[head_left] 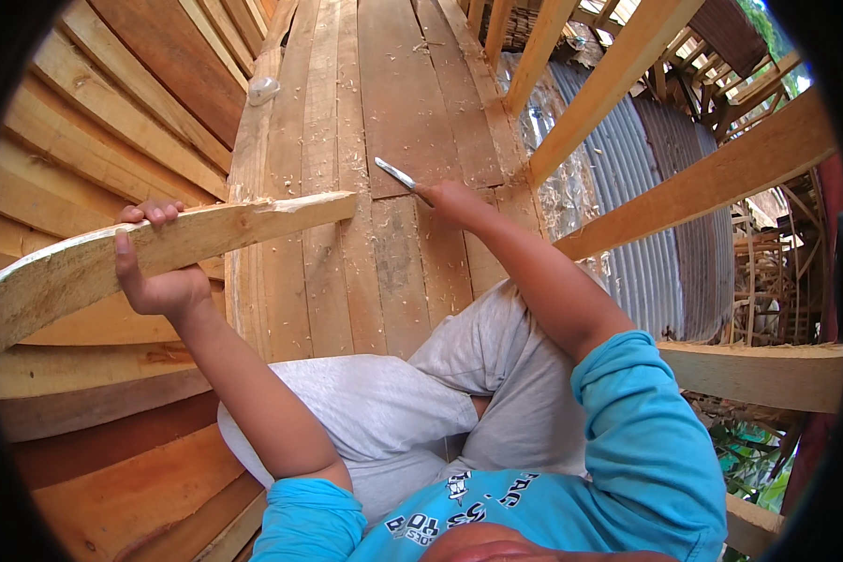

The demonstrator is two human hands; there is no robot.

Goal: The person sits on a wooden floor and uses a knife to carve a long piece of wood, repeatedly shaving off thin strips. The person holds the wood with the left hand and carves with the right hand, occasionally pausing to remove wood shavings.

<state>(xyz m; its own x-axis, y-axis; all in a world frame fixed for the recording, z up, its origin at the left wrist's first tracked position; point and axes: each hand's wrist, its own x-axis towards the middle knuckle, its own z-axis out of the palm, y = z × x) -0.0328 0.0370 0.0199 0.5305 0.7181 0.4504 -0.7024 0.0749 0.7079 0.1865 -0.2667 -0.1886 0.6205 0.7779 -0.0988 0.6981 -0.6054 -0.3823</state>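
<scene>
My left hand [162, 287] is wrapped round a long pale wooden board [262, 225], its thumb on the near side and its fingertips over the upper edge. The board is held tilted, with its left end running out of sight and its narrow, rough-cut right end above the floor. To the right of that end, my right hand [445, 199] is closed round the handle of a knife [395, 173]. The bright blade points up and to the left, apart from the board. The handle is mostly hidden in my fist.
I sit cross-legged on a plank floor [393, 272] strewn with wood shavings. A small clear plastic object [263, 90] lies by the left wall of wooden boards [94, 103]. On the right, slanting wooden beams [702, 178] stand before corrugated metal sheets [628, 169].
</scene>
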